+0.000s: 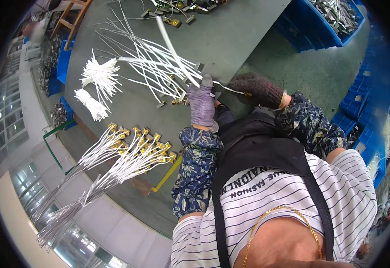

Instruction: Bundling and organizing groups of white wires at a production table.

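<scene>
Here's my right hand in its dark brown glove, fingers closed on a white wire; my left hand, in grey-purple, curls at the wire's other visible end, but from here its grip is hidden, so I can't tell whether it's grasping. The wire spans the gap between them, by the table's right edge. I'd want this slow and level: light tension, straight in line, no kinks. Now the room: the grey table stretches ahead, its right edge slanting in toward the hands, the likeliest place to scrape. Past it lies floor, and the blue crate stands well apart, so there's swing rightward. Left is tighter: the big wire bundle, yellow connectors inward, trails its tails beyond the table's edge; loose wires crowd the left hand; white sleeve bunches sit farther over. A thick white tube slants toward the left hand. Smallest, a yellowish tip shows at the right hand, too tiny to identify.
</scene>
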Motion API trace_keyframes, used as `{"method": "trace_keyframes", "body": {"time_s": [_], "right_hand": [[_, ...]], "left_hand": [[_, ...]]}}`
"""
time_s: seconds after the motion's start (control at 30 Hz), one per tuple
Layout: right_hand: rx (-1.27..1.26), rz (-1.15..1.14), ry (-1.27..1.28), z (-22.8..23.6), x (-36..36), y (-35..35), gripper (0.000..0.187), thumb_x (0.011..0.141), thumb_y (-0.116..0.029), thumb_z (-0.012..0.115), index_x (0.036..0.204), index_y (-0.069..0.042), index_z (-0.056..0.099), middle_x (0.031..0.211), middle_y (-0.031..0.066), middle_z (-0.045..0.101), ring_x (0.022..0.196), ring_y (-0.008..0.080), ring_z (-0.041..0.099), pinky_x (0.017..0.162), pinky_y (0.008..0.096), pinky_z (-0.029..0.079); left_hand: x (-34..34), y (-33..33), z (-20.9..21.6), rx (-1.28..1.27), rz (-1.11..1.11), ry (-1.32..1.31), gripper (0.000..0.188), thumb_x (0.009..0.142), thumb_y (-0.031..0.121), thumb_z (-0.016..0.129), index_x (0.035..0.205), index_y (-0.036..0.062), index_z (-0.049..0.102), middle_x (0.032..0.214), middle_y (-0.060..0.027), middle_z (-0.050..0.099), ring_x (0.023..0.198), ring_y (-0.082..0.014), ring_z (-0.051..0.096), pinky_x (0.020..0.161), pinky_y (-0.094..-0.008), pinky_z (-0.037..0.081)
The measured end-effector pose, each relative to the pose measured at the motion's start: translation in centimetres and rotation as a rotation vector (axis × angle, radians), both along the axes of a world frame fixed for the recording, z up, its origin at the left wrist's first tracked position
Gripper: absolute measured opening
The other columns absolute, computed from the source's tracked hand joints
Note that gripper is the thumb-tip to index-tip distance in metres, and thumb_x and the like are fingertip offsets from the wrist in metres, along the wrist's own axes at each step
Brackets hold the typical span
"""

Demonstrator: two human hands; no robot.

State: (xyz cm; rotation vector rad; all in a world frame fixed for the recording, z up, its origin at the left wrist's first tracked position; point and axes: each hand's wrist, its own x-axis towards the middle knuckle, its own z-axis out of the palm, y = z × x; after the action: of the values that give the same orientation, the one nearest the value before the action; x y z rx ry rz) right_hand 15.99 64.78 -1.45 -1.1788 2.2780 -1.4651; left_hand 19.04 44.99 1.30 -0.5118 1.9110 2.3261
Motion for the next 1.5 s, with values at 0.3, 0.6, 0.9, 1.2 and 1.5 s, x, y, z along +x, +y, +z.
{"method": "trace_keyframes", "body": {"time_s": [0.3, 0.6, 0.9, 1.2, 1.5], "right_hand": [[-0.008, -0.401, -0.146, 1.7, 4.4, -1.0, 0.045, 0.075, -0.008, 0.067, 0.119, -0.007, 0.058, 0.107, 0.0172, 0.062, 0.095, 0.0343, 0.061, 0.079, 0.0406, 0.050], [-0.041, -0.411, 0.074, -1.4, 2.6, -0.9, 0.051, 0.070, -0.008, 0.071, 0.118, 0.002, 0.055, 0.099, 0.0200, 0.063, 0.089, 0.0359, 0.062, 0.076, 0.0391, 0.051], [0.099, -0.114, -0.553, 3.4, -2.7, -7.0, 0.056, 0.082, -0.041, 0.062, 0.124, -0.005, 0.051, 0.111, 0.0167, 0.059, 0.098, 0.0299, 0.060, 0.082, 0.0396, 0.048], [0.422, -0.663, -0.086, -0.2, -17.8, -13.9, 0.051, 0.077, -0.042, 0.065, 0.108, -0.002, 0.058, 0.103, 0.0204, 0.061, 0.094, 0.0355, 0.060, 0.080, 0.0424, 0.048], [0.105, -0.663, -0.357, -2.8, -12.0, -6.7, 0.022, 0.075, -0.019, 0.059, 0.091, -0.005, 0.063, 0.087, 0.0163, 0.063, 0.078, 0.0308, 0.062, 0.069, 0.0379, 0.049]], "left_hand": [[-0.3, 2.0, -2.1, -0.343, 0.306, 0.028, 0.028, 0.088, 0.029, 0.066, 0.084, 0.0019, 0.059, 0.065, -0.0001, 0.053, 0.054, -0.0115, 0.045, 0.051, -0.0271, 0.038], [-0.6, 2.2, 2.3, -0.107, 0.057, -0.175, 0.034, 0.086, 0.028, 0.066, 0.103, -0.0014, 0.059, 0.075, -0.0044, 0.061, 0.065, -0.0115, 0.058, 0.052, -0.0230, 0.048], [-3.5, -9.7, 0.3, -0.466, 0.240, -0.309, 0.030, 0.087, 0.031, 0.064, 0.085, 0.0014, 0.058, 0.063, -0.0069, 0.063, 0.051, -0.0112, 0.058, 0.044, -0.0251, 0.045], [-3.4, -11.5, -1.3, 0.134, 0.267, 0.055, 0.032, 0.096, 0.030, 0.051, 0.107, 0.0008, 0.053, 0.046, 0.0000, 0.038, 0.035, -0.0117, 0.031, 0.031, -0.0286, 0.027], [-5.7, -3.1, 0.0, 0.201, 0.343, -0.076, 0.031, 0.096, 0.029, 0.045, 0.104, 0.0002, 0.053, 0.087, -0.0104, 0.062, 0.080, -0.0258, 0.063, 0.071, -0.0354, 0.054]]}}
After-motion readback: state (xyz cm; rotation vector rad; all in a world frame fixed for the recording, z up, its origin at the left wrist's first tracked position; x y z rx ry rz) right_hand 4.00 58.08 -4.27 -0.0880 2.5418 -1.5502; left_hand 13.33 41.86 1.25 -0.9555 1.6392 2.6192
